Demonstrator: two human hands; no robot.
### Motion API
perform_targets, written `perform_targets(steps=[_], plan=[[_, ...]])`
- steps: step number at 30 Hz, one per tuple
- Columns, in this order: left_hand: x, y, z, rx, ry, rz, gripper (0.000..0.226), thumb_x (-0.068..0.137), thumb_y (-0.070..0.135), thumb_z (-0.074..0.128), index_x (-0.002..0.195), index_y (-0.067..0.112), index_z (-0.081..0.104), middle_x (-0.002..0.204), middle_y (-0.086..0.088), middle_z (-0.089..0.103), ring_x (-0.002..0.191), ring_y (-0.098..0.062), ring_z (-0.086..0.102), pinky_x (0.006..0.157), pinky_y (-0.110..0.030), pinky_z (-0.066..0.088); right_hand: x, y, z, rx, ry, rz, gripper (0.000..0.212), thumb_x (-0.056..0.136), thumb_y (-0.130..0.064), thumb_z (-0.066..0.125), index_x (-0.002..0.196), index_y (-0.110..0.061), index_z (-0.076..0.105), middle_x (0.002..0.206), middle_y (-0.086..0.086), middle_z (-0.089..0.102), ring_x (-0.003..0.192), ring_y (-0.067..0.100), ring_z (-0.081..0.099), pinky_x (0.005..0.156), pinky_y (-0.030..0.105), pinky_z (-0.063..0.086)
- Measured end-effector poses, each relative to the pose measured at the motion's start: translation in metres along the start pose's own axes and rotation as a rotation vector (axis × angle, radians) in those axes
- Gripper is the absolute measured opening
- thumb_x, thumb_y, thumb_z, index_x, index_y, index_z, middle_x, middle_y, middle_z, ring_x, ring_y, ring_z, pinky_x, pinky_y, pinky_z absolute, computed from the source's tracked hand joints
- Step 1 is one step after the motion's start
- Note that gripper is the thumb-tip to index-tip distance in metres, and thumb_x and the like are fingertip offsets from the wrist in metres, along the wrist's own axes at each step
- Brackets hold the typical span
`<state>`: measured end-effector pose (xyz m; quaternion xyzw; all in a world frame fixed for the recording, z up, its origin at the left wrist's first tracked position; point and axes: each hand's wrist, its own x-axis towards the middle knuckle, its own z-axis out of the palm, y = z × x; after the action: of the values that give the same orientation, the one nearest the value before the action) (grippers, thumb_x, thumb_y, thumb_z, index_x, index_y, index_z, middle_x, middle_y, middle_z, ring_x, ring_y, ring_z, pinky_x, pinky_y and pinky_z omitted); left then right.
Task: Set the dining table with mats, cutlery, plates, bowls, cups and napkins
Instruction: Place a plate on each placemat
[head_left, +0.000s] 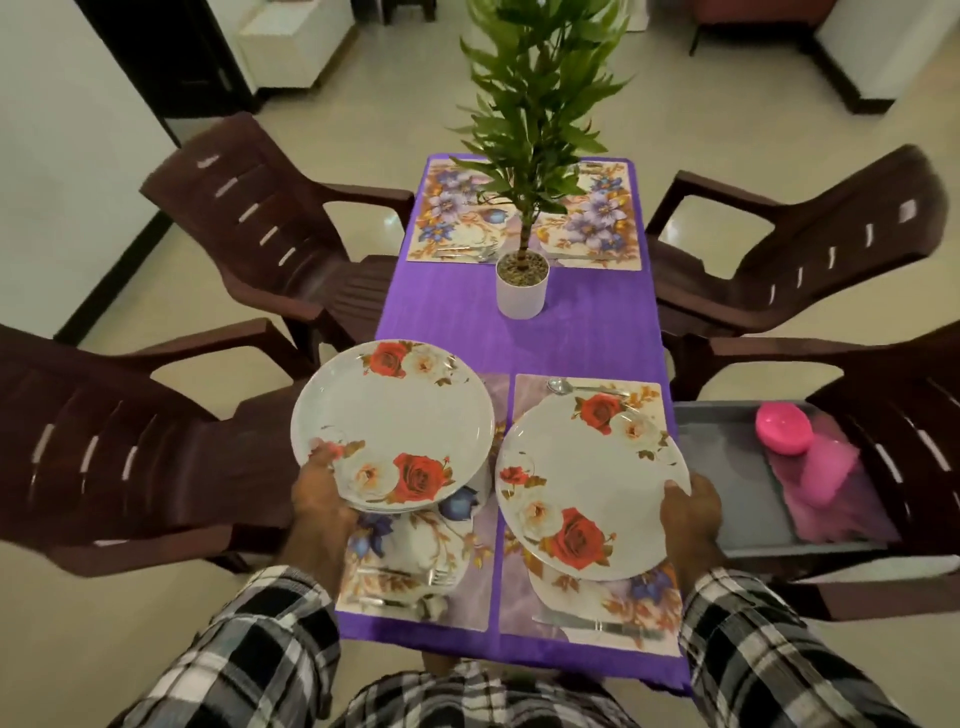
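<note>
Two hands, each on a plate. Left hand (319, 486) gripping the near rim of a stack of plates (392, 423), thumb on top, fingers hidden beneath; stack held in the air above the near left mat (415, 561). Exact number in the stack hard to tell: one full face on top, at least one more edge showing under it. Right hand (691, 512) gripping the right rim of a single plate (587, 488), thumb over the edge, over the near right mat (592, 608); touching the mat or just above it, cannot tell. Rose print on both plate faces.

Four mats in all on the purple cloth (519, 343): two near, and two far ones, far left mat (447, 218) and far right mat (597, 223). Cutlery on each: forks (400, 577) on the near left, knife (602, 626) and spoon (561, 385) on the near right, more at the near edges of the far pair, too blurred to count.

One potted plant (522, 283) in a white pot mid-table, between the two pairs of mats.

Four brown chairs, two per side. On the near right chair (883, 597), one grey tray (727, 467) holding one pink bowl (784, 428) and a pink cloth (831, 493) beside it.

Checked sleeves on both arms.
</note>
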<state>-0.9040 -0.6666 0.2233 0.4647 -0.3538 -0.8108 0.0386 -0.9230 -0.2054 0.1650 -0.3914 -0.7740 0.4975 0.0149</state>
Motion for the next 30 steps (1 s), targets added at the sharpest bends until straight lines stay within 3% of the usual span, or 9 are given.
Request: perform_targets(steps=[6,10,13,16,19,22,25,27,30], plan=[[-0.008,0.003,0.015,0.008,-0.124,-0.085,0.061,0.095,0.059,0.066,0.137,0.015,0.065,0.131,-0.019,0.073,0.124,-0.048,0.065,0.110,-0.070,0.044,0.007,0.013,-0.003,-0.025,-0.016,0.012,0.021,0.093,-0.025,0.062,0.107,-0.010,0.065,0.100,0.017,0.070,0.094,0.042,0.067,0.086,0.054,0.059],[0.011,-0.015,0.002,-0.003,-0.055,-0.061,0.101,0.061,0.057,0.097,0.147,0.019,0.060,0.144,-0.018,0.066,0.132,-0.051,0.060,0.112,-0.077,0.038,0.016,0.016,-0.006,-0.061,-0.047,0.008,0.020,0.094,-0.028,0.063,0.106,-0.012,0.064,0.103,0.018,0.070,0.096,0.043,0.067,0.087,0.054,0.059],[-0.022,-0.022,0.014,0.023,-0.035,-0.041,0.070,0.092,0.063,0.070,0.145,0.018,0.062,0.141,-0.017,0.068,0.129,-0.049,0.063,0.110,-0.076,0.041,0.015,0.011,-0.014,-0.135,-0.070,-0.007,0.023,0.099,-0.023,0.064,0.114,-0.007,0.068,0.111,0.023,0.070,0.102,0.045,0.066,0.084,0.041,0.051],[-0.042,-0.029,0.017,0.024,0.001,-0.012,0.060,0.099,0.062,0.060,0.141,0.019,0.064,0.134,-0.016,0.073,0.126,-0.048,0.064,0.107,-0.075,0.044,0.022,0.007,-0.027,-0.252,-0.134,-0.050,0.030,0.094,-0.020,0.065,0.116,-0.001,0.072,0.114,0.026,0.072,0.103,0.046,0.066,0.081,0.035,0.045],[-0.055,-0.035,0.016,-0.011,0.034,0.029,0.062,0.097,0.060,0.063,0.144,0.019,0.062,0.135,-0.017,0.072,0.129,-0.051,0.062,0.104,-0.077,0.044,0.021,0.005,-0.033,-0.408,-0.150,-0.149,0.038,0.076,-0.026,0.063,0.108,-0.006,0.068,0.109,0.023,0.069,0.097,0.045,0.065,0.082,0.044,0.055],[-0.068,-0.040,0.017,-0.037,0.033,0.045,0.055,0.103,0.054,0.059,0.143,0.017,0.062,0.134,-0.018,0.072,0.128,-0.049,0.062,0.108,-0.073,0.043,0.013,0.008,-0.021,-0.808,-0.121,-0.521,0.058,0.082,-0.037,0.073,0.132,-0.011,0.057,0.128,0.023,0.060,0.116,0.045,0.058,0.098,0.053,0.052],[-0.078,-0.043,0.016,-0.096,0.029,0.053,0.048,0.104,0.051,0.060,0.138,0.017,0.064,0.129,-0.017,0.075,0.123,-0.047,0.066,0.101,-0.070,0.050,-0.004,0.010,-0.004,-0.982,-0.460,-0.730,0.090,0.088,-0.074,0.057,0.162,-0.032,0.027,0.169,0.015,0.024,0.153,0.043,0.026,0.122,0.058,0.027],[-0.087,-0.046,0.018,-0.103,0.022,0.048,0.043,0.106,0.051,0.057,0.129,0.016,0.067,0.118,-0.017,0.079,0.116,-0.046,0.068,0.093,-0.066,0.054,-0.010,0.016,0.005,-1.042,-0.595,-0.723,0.102,0.084,-0.088,0.048,0.165,-0.042,0.008,0.176,0.011,-0.005,0.161,0.043,-0.002,0.125,0.064,0.008],[-0.097,-0.047,0.020,-0.120,-0.013,0.039,0.045,0.106,0.054,0.056,0.126,0.015,0.069,0.115,-0.018,0.079,0.114,-0.046,0.068,0.089,-0.065,0.054,-0.015,0.027,0.005,-1.129,-0.641,-0.743,0.111,0.077,-0.096,0.042,0.165,-0.045,-0.003,0.173,0.010,-0.023,0.158,0.045,-0.019,0.124,0.071,0.000]])
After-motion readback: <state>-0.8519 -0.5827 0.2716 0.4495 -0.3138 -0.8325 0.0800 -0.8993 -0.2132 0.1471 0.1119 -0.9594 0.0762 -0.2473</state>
